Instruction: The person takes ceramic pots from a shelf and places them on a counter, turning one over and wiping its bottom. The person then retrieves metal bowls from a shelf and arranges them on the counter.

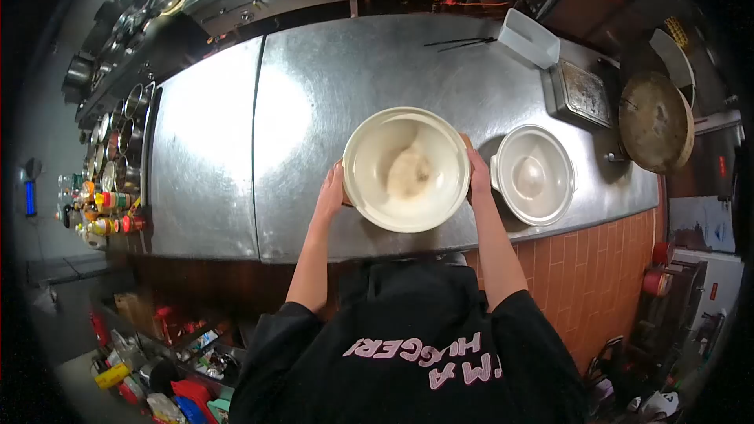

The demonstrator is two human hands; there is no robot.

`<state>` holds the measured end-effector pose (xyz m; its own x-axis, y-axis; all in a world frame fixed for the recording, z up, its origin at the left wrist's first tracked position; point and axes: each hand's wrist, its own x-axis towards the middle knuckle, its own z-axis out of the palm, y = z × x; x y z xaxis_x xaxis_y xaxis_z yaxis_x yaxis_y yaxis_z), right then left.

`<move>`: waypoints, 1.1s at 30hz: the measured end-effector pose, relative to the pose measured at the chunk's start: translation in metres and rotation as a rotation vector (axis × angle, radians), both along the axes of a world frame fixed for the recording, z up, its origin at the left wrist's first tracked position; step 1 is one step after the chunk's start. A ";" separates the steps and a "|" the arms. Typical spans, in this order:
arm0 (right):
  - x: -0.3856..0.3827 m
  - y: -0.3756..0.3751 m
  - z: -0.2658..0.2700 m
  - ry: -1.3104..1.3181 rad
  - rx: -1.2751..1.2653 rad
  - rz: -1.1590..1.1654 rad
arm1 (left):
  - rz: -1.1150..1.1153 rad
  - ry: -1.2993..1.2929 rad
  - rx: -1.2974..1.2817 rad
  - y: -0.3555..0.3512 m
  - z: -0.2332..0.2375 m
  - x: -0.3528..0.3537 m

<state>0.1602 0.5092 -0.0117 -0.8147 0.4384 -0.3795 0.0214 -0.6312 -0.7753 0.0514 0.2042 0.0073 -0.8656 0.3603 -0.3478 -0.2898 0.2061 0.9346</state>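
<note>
The table [330, 71] has its near edge just on the person's side of the large cream bowl [406, 169], which sits close to that edge; metal surface spreads from the bowl leftward past a seam [255, 141] and away toward the far edge, while on the right the gap to a white oval pot [534, 175] is narrow, with the right hand [477, 169] in it; farther right stand a metal tin [583, 94] and a white container [530, 38], thin dark sticks [461, 43] beside the latter; the bowl lies between the two hands, the left hand [332, 186] on its left side and the right hand opposite; the fingers of both are partly closed against its sides, tips mostly hidden; whether its base touches the table I cannot tell; a pale brownish patch shows inside.
</note>
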 end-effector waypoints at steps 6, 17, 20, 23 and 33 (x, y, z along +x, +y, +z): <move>0.001 0.004 -0.012 -0.013 0.081 -0.033 | 0.043 0.093 -0.148 -0.002 -0.011 -0.003; -0.003 0.004 -0.008 0.039 0.157 -0.039 | -0.003 0.145 -0.438 0.000 0.011 0.000; -0.005 0.006 -0.012 0.058 0.159 -0.029 | -0.038 0.185 -0.310 -0.006 -0.014 -0.008; -0.005 0.008 -0.020 0.095 0.135 -0.024 | -0.005 0.157 -0.313 -0.005 -0.021 -0.009; -0.005 0.009 -0.023 0.157 0.149 0.003 | -0.005 0.102 -0.391 -0.006 -0.020 -0.009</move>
